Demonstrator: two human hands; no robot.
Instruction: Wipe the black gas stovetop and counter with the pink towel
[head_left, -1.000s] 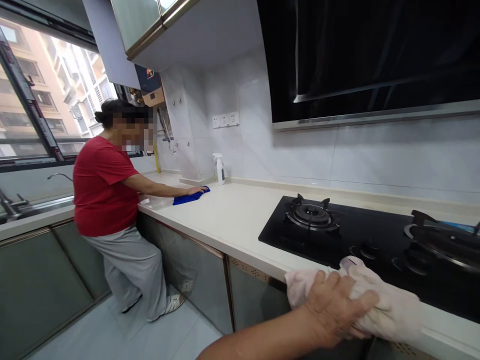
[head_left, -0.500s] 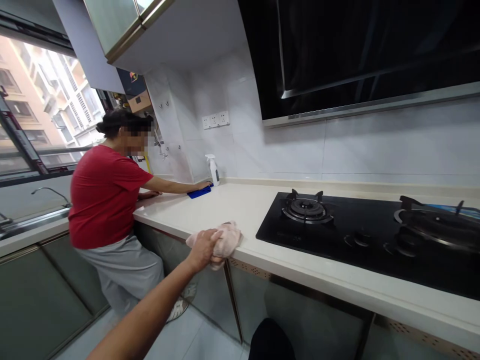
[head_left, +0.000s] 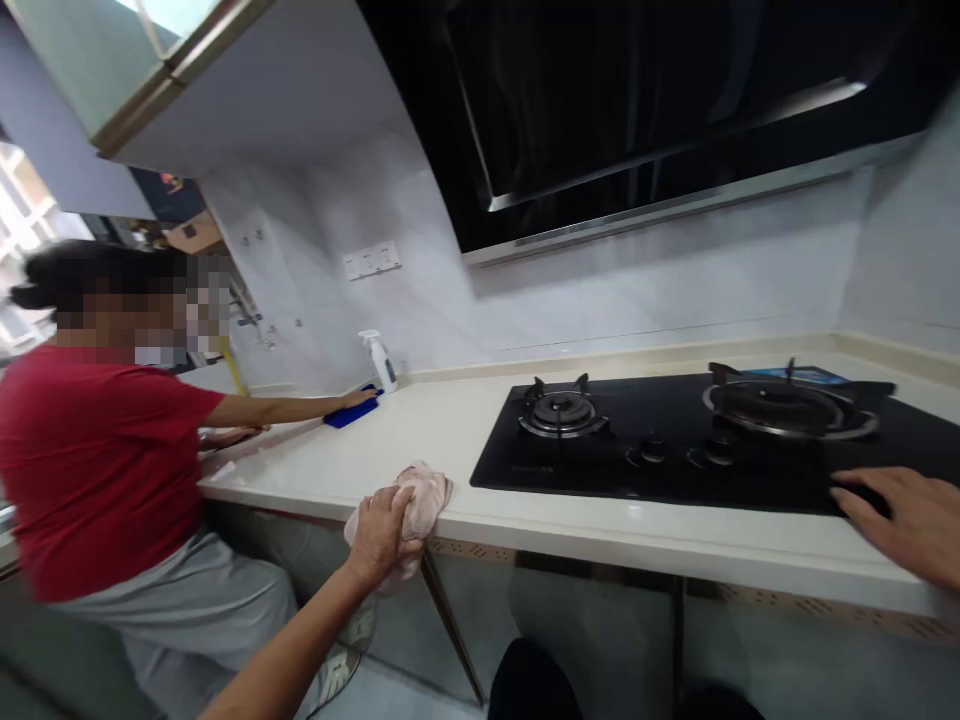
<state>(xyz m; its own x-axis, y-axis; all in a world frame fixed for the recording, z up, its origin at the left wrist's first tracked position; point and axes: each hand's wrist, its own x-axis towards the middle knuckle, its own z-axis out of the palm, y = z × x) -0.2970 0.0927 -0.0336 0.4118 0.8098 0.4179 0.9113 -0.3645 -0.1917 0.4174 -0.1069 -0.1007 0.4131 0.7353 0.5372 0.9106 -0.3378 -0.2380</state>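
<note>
My left hand (head_left: 380, 535) is closed around a crumpled pink cloth (head_left: 424, 497) and presses it against the front edge of the cream countertop (head_left: 420, 440), left of the black gas hob (head_left: 675, 460). My right hand (head_left: 904, 520) lies open and flat on the counter's front edge, its fingertips touching the hob's near right corner. It holds nothing.
Another person in a red shirt (head_left: 90, 470) stands at the left and holds a blue cloth (head_left: 349, 412) on the counter beside a white spray bottle (head_left: 379, 360). A black range hood (head_left: 637, 100) hangs over the two burners. Cabinet doors (head_left: 592, 640) run below the counter.
The view has swung right and nearer the counter. My left hand with the pink cloth went from the hob's front to the counter edge left of it. My right hand has come into view.
</note>
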